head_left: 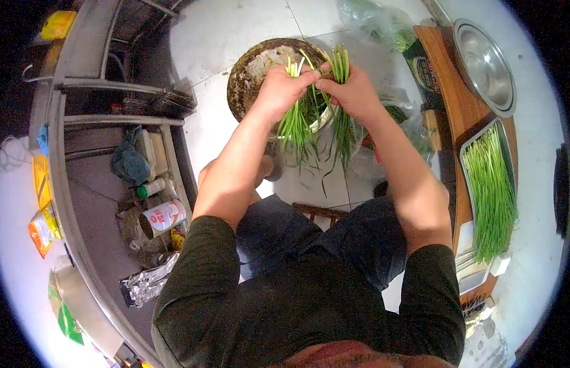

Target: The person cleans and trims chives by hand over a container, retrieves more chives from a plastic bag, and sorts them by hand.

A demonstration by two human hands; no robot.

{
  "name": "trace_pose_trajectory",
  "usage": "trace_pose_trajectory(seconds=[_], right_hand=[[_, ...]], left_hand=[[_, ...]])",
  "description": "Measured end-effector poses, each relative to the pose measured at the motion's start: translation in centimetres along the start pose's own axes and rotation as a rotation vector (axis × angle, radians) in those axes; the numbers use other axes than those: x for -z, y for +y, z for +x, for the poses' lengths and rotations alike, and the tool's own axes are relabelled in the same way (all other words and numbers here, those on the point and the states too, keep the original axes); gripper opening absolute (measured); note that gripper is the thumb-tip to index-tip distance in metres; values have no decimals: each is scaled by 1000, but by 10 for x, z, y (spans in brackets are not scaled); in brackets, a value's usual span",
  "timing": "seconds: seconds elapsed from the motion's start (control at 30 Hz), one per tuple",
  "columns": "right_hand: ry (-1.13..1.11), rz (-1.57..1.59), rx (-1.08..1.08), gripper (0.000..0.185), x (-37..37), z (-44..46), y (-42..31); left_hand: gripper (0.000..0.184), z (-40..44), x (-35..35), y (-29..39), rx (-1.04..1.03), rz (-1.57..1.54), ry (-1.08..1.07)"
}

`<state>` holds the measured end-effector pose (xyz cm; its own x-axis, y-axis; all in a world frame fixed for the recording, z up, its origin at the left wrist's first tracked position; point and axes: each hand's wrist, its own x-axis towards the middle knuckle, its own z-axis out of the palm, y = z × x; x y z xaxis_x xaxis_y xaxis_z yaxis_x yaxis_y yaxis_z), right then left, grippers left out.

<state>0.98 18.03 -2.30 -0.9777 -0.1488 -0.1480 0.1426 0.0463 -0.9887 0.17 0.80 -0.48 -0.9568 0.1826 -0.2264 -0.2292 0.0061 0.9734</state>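
My left hand (pixel 280 92) is closed around a bunch of garlic chives (pixel 295 132), pale stem ends up and green leaves hanging down. A second bunch of chives (pixel 342 138) hangs the same way from my right hand (pixel 355 95), which is closed on it. Between the bunches my fingertips meet, and a few loose stalks cross there. Both hands are above a round, dirt-stained basin (pixel 234 92) on the floor. Dark green scraps show inside it, and its near side is partly hidden by my hands and the chives.
At the right, a wooden bench (pixel 447 80) bears a steel bowl (pixel 484 64) and a tray of chives (pixel 490 190). Plastic bags (pixel 380 24) with greens lie on the tiled floor. A metal rack (pixel 70 147) on the left holds a can (pixel 165 218) and cloth.
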Motion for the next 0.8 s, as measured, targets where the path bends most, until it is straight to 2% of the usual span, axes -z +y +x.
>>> trace_pose_trajectory(seconds=[0.13,0.27,0.43,0.57,0.67,0.73,0.8], right_hand=[[26,-48,47,33,2,3,6],[-23,21,-22,32,1,-2,0],[-93,31,-117,31,1,-4,-9],[-102,-3,-106,32,2,-6,-13],[-100,-37,-79,37,4,-2,-4],[-90,-106,-59,39,6,-2,-6],[-68,-190,-16,36,5,-3,-8]], left_hand=[[12,0,-2,2,12,25,27],[13,0,-3,3,-6,-20,73],[16,1,0,5,6,-56,31],[17,2,4,4,-14,-41,31],[12,6,7,0,-67,-149,94],[13,7,8,8,-66,-252,217],[16,11,17,11,-51,-363,276]])
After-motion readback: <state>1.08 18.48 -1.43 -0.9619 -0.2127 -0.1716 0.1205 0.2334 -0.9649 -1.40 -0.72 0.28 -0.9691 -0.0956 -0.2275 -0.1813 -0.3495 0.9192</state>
